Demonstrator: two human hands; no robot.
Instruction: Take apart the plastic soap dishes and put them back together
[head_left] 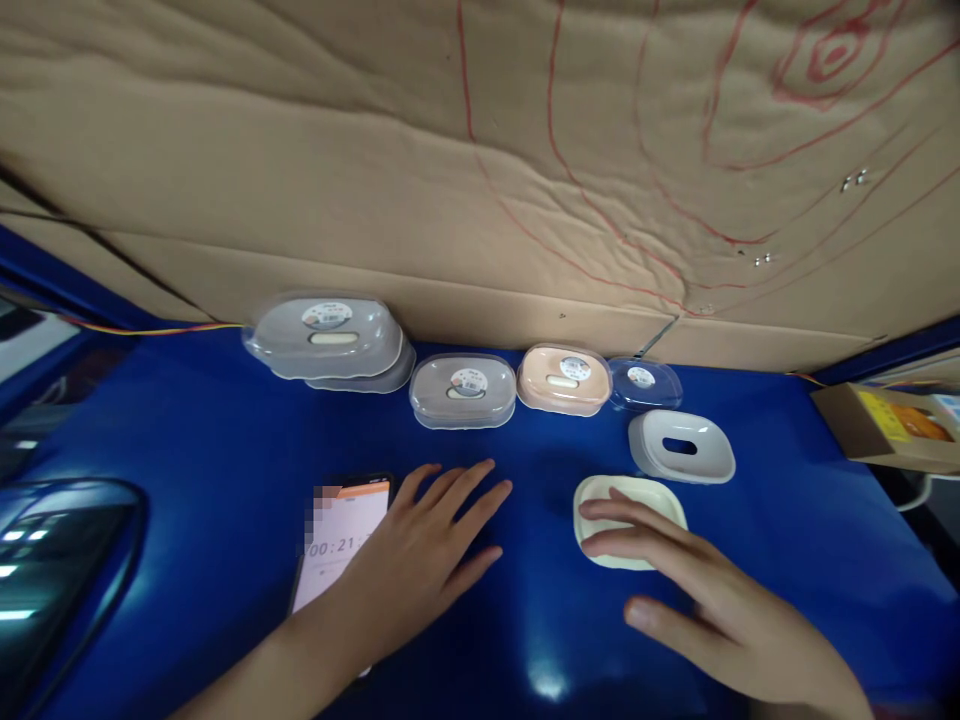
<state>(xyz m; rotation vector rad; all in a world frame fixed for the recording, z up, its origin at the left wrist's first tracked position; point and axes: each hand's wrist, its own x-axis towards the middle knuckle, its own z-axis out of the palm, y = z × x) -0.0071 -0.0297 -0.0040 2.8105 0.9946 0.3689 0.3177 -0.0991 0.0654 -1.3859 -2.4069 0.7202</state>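
My left hand [416,545] is spread palm-down at the blue table, fingers apart, partly covering a phone [341,510] that shows a running timer. It holds nothing. My right hand [712,600] reaches over a shallow cream oval tray [649,490], its fingers stretched across the tray and the thumb apart near the front edge. Whether the fingertips touch the tray cannot be made out. Just behind the tray lies a white oval cover [709,450] with a slot in its middle. A clear lid [664,385] with a round sticker rests behind that cover.
Along the back stand a peach oval box [540,372], a grey box [427,395] and stacked grey boxes [281,335], with stickers on their clear lids. Cardboard [337,200] with red lines rises behind. A cardboard box [847,425] is at right, a dark glossy screen [52,570] at left.
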